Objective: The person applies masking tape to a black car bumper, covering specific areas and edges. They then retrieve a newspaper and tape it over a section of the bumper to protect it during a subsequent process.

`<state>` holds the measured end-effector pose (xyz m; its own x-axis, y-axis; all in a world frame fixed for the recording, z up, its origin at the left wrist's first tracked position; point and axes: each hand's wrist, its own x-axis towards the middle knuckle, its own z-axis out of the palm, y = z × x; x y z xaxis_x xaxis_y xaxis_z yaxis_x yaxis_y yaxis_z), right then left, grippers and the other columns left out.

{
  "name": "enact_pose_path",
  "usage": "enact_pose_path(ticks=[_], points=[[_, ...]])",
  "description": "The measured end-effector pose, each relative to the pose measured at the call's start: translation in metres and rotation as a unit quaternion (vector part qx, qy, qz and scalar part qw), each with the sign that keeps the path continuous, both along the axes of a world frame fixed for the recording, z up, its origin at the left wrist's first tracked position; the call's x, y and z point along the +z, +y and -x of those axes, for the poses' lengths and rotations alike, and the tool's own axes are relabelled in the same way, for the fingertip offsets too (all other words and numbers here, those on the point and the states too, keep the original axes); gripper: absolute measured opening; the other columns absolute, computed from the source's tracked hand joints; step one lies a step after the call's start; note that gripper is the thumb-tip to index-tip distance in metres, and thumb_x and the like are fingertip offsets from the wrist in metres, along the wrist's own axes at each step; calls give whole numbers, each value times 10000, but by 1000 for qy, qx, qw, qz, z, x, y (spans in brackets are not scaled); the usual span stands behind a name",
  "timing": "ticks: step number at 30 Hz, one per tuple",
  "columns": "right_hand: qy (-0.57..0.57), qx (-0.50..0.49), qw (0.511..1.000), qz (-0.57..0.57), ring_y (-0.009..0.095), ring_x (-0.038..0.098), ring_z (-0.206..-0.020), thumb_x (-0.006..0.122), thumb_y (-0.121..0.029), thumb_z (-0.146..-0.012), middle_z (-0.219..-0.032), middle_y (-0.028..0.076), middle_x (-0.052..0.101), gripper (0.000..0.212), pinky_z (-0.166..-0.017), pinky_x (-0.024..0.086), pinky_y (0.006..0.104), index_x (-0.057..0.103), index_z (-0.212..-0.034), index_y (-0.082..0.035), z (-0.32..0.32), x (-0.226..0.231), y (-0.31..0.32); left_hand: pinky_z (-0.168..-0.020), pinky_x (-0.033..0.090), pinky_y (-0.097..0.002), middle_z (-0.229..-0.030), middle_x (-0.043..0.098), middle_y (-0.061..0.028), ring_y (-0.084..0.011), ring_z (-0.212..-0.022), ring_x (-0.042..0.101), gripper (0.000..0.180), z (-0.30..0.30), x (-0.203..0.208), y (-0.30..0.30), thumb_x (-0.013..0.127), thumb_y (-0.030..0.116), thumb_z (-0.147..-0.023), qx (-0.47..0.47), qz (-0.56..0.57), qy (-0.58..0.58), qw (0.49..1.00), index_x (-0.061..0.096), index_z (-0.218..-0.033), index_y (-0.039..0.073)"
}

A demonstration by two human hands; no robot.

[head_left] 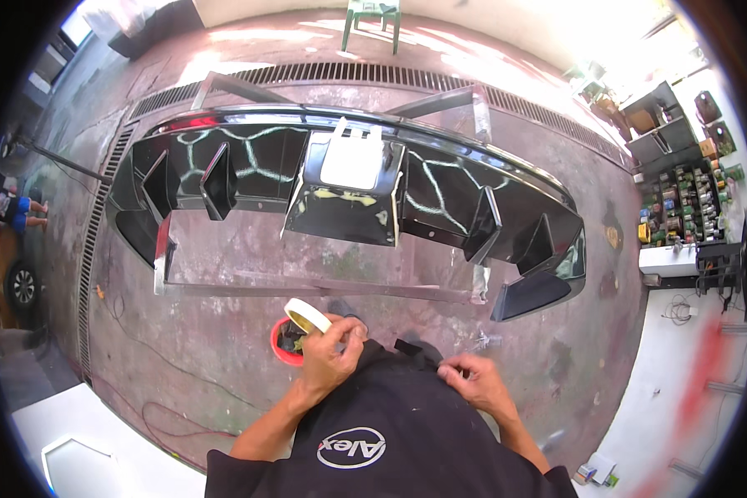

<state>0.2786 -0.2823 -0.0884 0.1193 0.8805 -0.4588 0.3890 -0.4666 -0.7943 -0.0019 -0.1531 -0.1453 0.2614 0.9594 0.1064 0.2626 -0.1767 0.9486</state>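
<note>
My left hand (334,353) is closed on a roll of cream masking tape (307,315), held up in front of my dark shirt. To the right, my right hand (473,379) hovers by the shirt with its fingers curled and pressed together. Whatever it pinches, if anything, is too small to make out. Ahead of both hands lies a glossy black car bumper diffuser (266,162) with upright fins. A white sheet with tabs (353,158) rests on its middle box, and pale yellowish patches mark that box's lower edge.
Grey metal stand bars (324,290) support the bumper. Below the tape sits a red bucket (279,349) with dark stuff inside. A green plastic chair (373,17) stands far ahead, shelves of cans (685,203) at right. A floor grate (340,73) and a thin hose (183,423) cross the floor.
</note>
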Motion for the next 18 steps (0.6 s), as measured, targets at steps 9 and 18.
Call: enact_pose_path(ticks=[9, 18], points=[[-41, -65, 987, 142, 308, 725, -840, 685, -371, -1073, -972, 193, 768, 395, -779, 540, 418, 787, -1089, 10, -41, -29, -173, -654, 514, -346, -842, 690, -89, -187, -699, 648, 144, -88, -10, -67, 750, 90, -981, -161, 6, 31, 986, 774, -1082, -10], [65, -194, 972, 120, 192, 713, -840, 695, -371, -1085, -1016, 145, 800, 382, -780, 552, 350, 796, -1169, -12, -70, -68, -377, -666, 516, -341, -835, 682, -86, -190, -687, 633, 130, -241, 27, -217, 760, 90, -977, -237, -59, -74, 967, 771, -1081, 13]])
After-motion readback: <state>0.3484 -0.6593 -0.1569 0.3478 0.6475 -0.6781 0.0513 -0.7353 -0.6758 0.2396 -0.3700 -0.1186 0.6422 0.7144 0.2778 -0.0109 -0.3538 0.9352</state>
